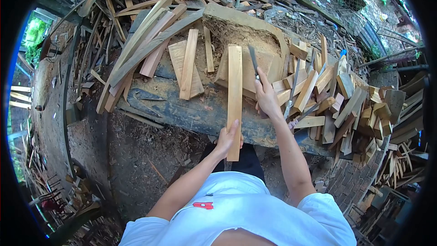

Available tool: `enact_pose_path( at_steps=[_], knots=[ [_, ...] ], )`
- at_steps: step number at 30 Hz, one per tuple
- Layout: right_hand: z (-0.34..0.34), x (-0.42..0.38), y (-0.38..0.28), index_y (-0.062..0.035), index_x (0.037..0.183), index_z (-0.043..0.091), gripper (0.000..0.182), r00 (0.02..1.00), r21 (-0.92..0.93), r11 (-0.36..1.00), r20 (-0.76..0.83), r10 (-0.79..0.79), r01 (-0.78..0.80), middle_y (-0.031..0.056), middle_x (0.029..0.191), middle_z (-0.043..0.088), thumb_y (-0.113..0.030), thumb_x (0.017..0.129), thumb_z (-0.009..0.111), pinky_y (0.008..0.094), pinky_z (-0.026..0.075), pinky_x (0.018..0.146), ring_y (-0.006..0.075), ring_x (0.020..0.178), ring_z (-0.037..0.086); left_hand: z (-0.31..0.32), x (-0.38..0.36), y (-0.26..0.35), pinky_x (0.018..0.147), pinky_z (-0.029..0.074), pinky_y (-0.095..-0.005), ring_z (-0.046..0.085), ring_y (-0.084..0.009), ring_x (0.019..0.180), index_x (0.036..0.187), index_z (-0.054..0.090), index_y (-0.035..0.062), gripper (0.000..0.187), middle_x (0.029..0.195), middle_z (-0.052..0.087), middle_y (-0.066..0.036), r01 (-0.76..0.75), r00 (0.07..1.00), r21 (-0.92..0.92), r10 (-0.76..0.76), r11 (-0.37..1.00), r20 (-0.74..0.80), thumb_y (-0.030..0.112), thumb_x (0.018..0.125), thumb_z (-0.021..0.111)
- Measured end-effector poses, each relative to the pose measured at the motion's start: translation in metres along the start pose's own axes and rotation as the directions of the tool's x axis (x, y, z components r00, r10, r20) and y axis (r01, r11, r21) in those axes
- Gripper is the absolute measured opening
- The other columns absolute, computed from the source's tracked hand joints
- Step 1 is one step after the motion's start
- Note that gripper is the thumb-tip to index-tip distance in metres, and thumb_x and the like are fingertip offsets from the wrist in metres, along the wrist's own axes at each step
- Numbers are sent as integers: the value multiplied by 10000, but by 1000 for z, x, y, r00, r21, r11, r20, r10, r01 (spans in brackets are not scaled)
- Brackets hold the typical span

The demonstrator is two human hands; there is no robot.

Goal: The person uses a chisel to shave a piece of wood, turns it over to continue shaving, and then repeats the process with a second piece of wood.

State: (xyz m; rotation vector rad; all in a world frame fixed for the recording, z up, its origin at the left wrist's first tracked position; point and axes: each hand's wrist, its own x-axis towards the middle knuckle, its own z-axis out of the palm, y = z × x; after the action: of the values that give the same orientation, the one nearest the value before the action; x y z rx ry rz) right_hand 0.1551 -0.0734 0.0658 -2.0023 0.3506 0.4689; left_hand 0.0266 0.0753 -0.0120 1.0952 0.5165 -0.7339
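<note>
Though narrow, a long, honey-coloured plank [234, 98]

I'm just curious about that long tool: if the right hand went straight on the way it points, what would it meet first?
Probably the big wooden block, the tool leading the right hand, though how far off it lies is hard to tell.

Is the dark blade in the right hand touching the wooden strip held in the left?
Apart. The head view shows a clear gap between the dark blade, above the right hand, and the right edge of the wooden strip.
</note>
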Motion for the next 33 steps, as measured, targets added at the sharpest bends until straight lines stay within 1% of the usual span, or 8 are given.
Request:
enact_pose_path(
  at_steps=[1, 2, 5, 11, 20, 25, 29, 33],
  knots=[
    [-1, -4, -6, -199, 1496, 316, 515, 997, -134, 991, -70, -16, 6, 199, 779, 623, -251, 995, 426, 411, 540, 542, 279, 530, 627, 2, 0, 0, 483, 491, -287, 562, -149, 511, 1150, 519, 20, 585, 642, 560, -76, 2, 1000, -17, -2, 1000, -7, 573, 964, 471],
    [4, 1, 12, -200, 1493, 310, 539, 965, -263, 947, -133, -228, 187, 248, 851, 637, -240, 977, 459, 495, 540, 690, 386, 738, 668, 4, -1, 1, 485, 490, -284, 561, -146, 512, 1171, 517, 27, 568, 637, 557, -73, 2, 1000, -32, -3, 999, -14, 557, 970, 472],
    [10, -23, 14, -207, 1493, 308, 573, 929, -419, 853, -57, -367, 311, 261, 938, 641, -243, 953, 496, 542, 516, 769, 455, 893, 639, 10, 2, -4, 479, 490, -289, 557, -153, 504, 1164, 514, 30, 545, 620, 551, -72, -16, 1000, -69, 16, 997, -3, 540, 981, 460],
    [21, -51, 27, -192, 1508, 280, 635, 955, -539, 814, -58, -291, 216, 239, 942, 561, -240, 930, 536, 532, 523, 731, 462, 815, 634, 15, -3, 5, 589, 538, -326, 602, -170, 634, 1072, 531, 53, 492, 744, 580, -69, 174, 978, -252, -137, 952, 160, 530, 993, 435],
    [20, -92, 12, -222, 1505, 290, 616, 961, -576, 799, -80, -266, 173, 224, 917, 578, -236, 937, 527, 536, 529, 662, 456, 732, 637, 14, -23, 0, 632, 523, -332, 554, -163, 654, 1067, 556, 87, 555, 844, 589, -59, 184, 928, -519, 26, 835, 372, 577, 1003, 305],
    [27, -127, 28, -202, 1491, 320, 580, 951, -336, 905, -69, -301, 262, 245, 951, 624, -249, 948, 522, 525, 530, 675, 445, 763, 645, 13, -29, 11, 581, 505, -328, 557, -170, 601, 1071, 571, 100, 560, 778, 588, -51, 236, 920, -581, 13, 779, 391, 593, 991, 316],
    [29, -139, 33, -171, 1483, 319, 553, 980, 34, 982, -70, -186, 188, 152, 848, 661, -218, 966, 509, 409, 539, 583, 269, 597, 657, 2, -26, 10, 581, 501, -358, 577, -200, 620, 1187, 515, 115, 554, 788, 589, -74, 277, 910, -568, -22, 775, 414, 597, 988, 326],
    [18, -140, 23, -158, 1471, 328, 540, 991, 173, 981, -114, -66, 85, 91, 764, 641, -211, 967, 516, 327, 508, 477, 166, 509, 600, 2, -29, 14, 564, 499, -355, 582, -203, 623, 1203, 498, 118, 552, 786, 585, -77, 220, 905, -530, 32, 819, 425, 596, 989, 320]
  ],
)
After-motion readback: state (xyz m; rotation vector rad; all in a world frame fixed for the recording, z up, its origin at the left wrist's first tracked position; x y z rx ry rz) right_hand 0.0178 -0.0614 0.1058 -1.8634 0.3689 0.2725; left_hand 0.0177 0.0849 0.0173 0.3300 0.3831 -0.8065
